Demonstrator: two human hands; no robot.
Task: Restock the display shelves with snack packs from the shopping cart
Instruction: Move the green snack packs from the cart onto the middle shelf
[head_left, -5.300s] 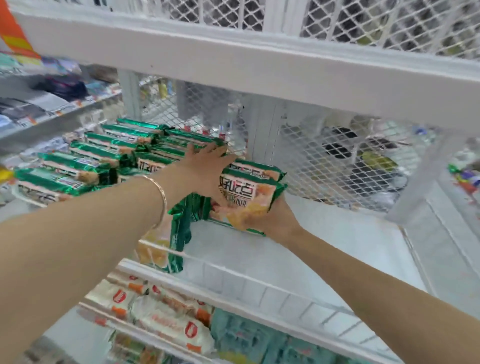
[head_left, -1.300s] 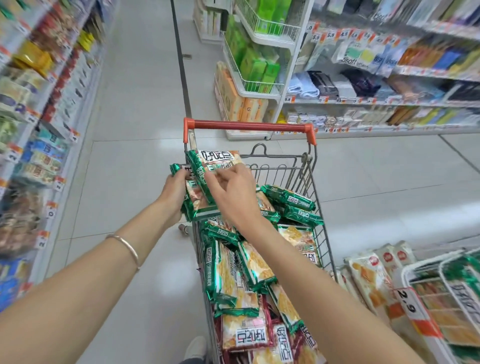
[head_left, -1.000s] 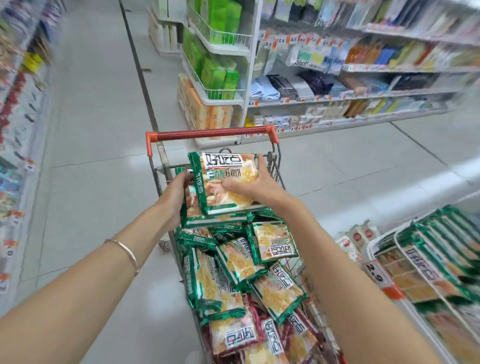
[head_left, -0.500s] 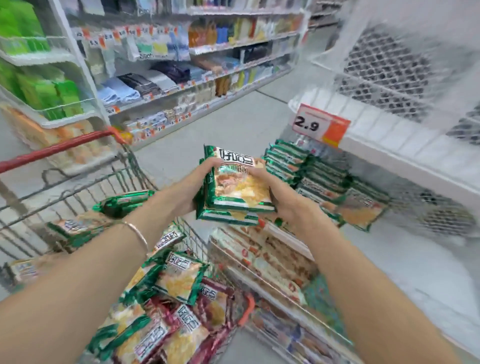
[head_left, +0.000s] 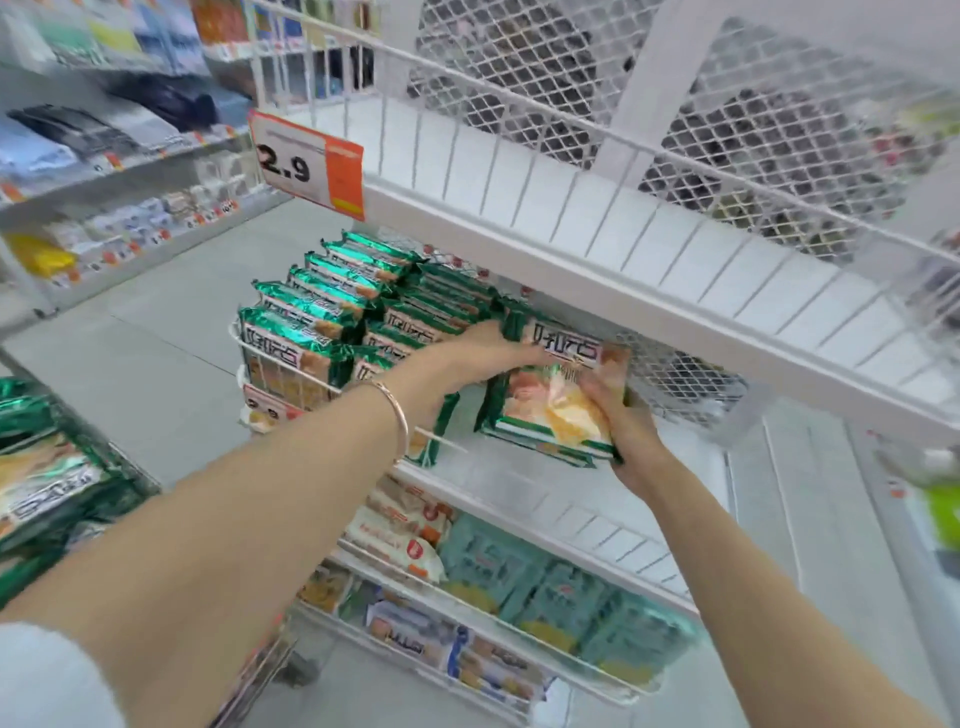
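A small stack of green-edged snack packs (head_left: 550, 410) is held between both hands over the middle display shelf (head_left: 519, 467). My left hand (head_left: 493, 345) grips the stack's upper left edge. From below and the right, my right hand (head_left: 618, 415) holds it with the thumb on top. The stack is just right of the rows of green packs (head_left: 332, 312) that fill the shelf's left part. At the left edge, the shopping cart (head_left: 47, 467) shows more green packs.
The white wire shelf above (head_left: 623, 218) overhangs the hands and carries a 2.9 price tag (head_left: 306, 161). Lower shelves hold white and teal packs (head_left: 498, 566). A mesh back panel (head_left: 691, 384) closes the shelf behind. Aisle floor and other shelving lie to the left.
I have turned from the cart to the display shelf. The stack of packs, held in both hands, has moved in under the upper shelf beside the rows of green packs.
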